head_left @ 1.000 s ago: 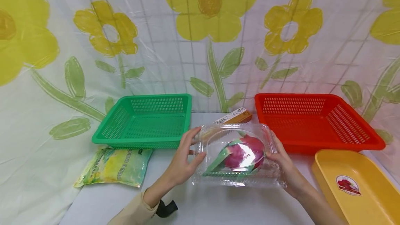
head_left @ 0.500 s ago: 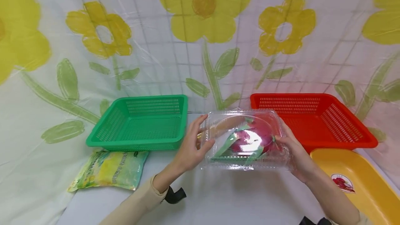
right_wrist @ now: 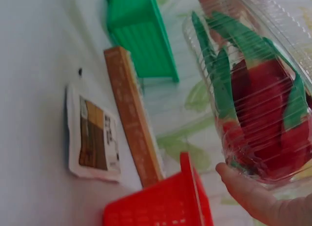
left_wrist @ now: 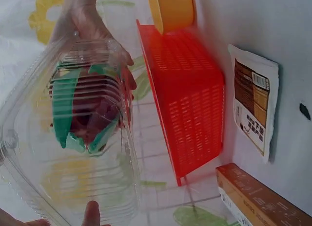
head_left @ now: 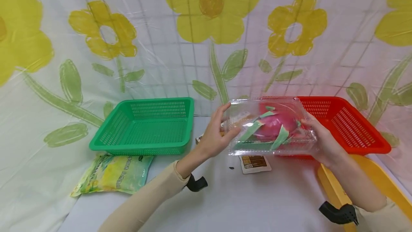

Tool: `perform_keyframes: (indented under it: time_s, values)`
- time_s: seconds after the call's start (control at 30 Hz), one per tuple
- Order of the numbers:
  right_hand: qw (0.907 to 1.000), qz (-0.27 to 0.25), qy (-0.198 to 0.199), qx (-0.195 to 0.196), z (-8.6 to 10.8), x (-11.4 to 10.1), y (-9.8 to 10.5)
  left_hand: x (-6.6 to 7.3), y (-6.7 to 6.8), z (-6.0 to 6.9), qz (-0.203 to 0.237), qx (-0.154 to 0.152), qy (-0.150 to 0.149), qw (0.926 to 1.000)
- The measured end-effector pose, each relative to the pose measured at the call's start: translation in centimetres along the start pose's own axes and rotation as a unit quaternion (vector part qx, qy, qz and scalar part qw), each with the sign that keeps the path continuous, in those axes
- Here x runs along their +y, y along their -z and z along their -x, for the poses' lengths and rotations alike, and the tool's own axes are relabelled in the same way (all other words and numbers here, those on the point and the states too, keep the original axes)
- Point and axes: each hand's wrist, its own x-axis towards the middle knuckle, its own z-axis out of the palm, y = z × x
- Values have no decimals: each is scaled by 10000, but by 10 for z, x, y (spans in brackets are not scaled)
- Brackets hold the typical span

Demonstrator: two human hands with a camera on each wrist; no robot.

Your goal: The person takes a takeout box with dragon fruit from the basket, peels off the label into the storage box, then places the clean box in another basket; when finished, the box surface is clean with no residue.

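A clear plastic clamshell box is held up above the table, in front of the red basket's left part. Inside it lies a pink dragon fruit with green scales, towards the box's right end. My left hand grips the left end, thumb on the near face. The right hand holds the other end, fingers partly hidden behind the box. In the left wrist view the dragon fruit shows through the ribbed plastic. The right wrist view shows the right hand against the box's end.
A green basket stands back left, a yellow-green bag before it. The red basket is back right, a yellow bin nearer. A white-edged packet lies below the clamshell; an orange-brown pasta box lies between the baskets.
Both hands have carried the clamshell box with the dragon fruit forward and to the right, towards the red basket. The packet on the table has come into sight beneath it.
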Motion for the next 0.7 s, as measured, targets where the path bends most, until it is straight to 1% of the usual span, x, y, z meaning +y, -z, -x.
perform_keyframes:
  time_s: [0.17, 0.23, 0.3, 0.4, 0.47, 0.53, 0.6, 0.7]
  values:
    - [9988, -461, -140, -12, -6, -8, 16, 3, -13, -21, 64, -37, 10, 10000]
    - [9981, -565, -254, 11, -10, -11, 24, 4, -18, -29, 89, -47, 40, 9999]
    - [9978, -550, -367, 41, -13, -14, 31, 5, -22, -37, 39, -73, 78, 9999]
    - [9973, -522, -513, 85, -18, -17, 43, 6, -28, -49, -202, -78, 106, 9997]
    - [9969, -510, -586, 74, -20, -20, 51, 7, -31, -58, -489, -58, 112, 9987]
    - [9962, -590, -643, 51, -22, -24, 59, 8, -34, -66, -674, -29, 141, 9976]
    - [9957, -602, -705, 90, -24, -27, 67, 9, -38, -74, -754, -37, 193, 9970]
    - [9936, -759, -812, 218, -28, -32, 78, 12, -45, -87, -703, -81, 451, 9965]
